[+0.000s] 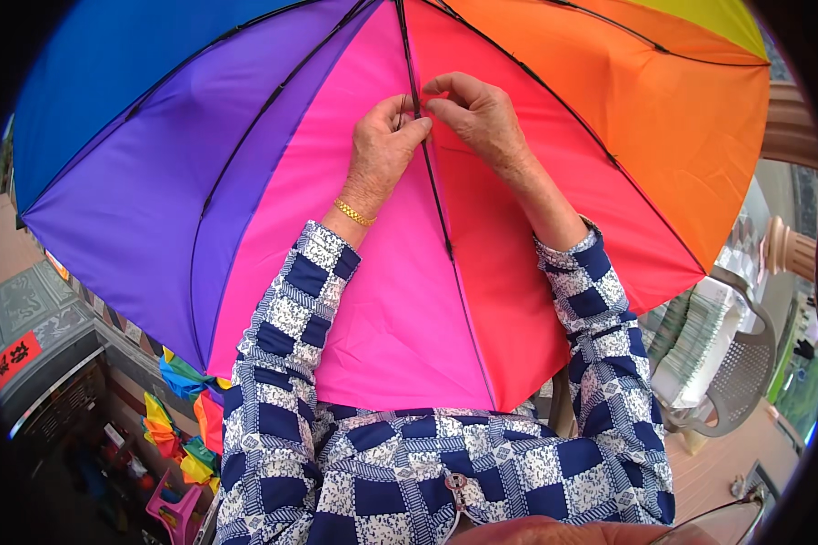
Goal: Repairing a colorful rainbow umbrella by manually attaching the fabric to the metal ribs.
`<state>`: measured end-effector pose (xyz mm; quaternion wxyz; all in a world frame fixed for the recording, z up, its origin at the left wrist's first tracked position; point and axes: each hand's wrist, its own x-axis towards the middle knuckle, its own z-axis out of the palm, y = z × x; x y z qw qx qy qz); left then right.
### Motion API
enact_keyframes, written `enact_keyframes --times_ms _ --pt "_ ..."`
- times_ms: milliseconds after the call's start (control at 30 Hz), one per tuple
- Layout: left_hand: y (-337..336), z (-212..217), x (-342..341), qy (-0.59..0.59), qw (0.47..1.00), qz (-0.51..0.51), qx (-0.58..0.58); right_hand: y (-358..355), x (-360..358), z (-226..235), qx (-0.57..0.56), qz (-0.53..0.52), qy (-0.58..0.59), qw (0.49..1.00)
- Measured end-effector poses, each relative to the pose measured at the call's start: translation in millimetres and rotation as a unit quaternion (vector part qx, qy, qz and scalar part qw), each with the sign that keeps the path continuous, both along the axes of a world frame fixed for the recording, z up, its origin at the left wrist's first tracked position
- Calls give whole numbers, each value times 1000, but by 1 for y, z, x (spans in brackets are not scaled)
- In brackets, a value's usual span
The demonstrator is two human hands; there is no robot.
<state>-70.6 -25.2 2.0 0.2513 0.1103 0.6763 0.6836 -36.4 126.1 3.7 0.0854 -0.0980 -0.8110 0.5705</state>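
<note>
A large open rainbow umbrella (273,182) fills the upper view, seen from its inside, with blue, purple, pink, red, orange and yellow panels and thin black ribs. My left hand (382,150), with a gold bracelet at the wrist, pinches the black rib (432,182) that runs between the pink and red panels. My right hand (477,113) pinches the same rib just beside it, fingertips almost touching those of the left. Both forearms wear blue and white checked sleeves.
A grey perforated plastic chair (741,377) holding a stack of wrapped goods stands at the right. Folded rainbow fabric pieces (186,413) and a small pink stool (177,513) lie at the lower left. A pale stone baluster (786,250) stands at the right edge.
</note>
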Motion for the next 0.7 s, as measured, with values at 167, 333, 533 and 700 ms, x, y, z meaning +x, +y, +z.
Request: enact_keyframes --times_ms 167,333,533,700 --pt "0 -3 -1 -7 1000 -1 7 -6 -1 7 108 12 -2 994" --pt "2 -4 1 -12 1000 7 18 -3 -2 0 132 9 13 991" --pt "4 -10 4 -17 999 50 9 -2 -1 1 132 6 -4 991" --pt "5 -9 4 -2 999 37 6 -1 4 2 90 -1 14 996"
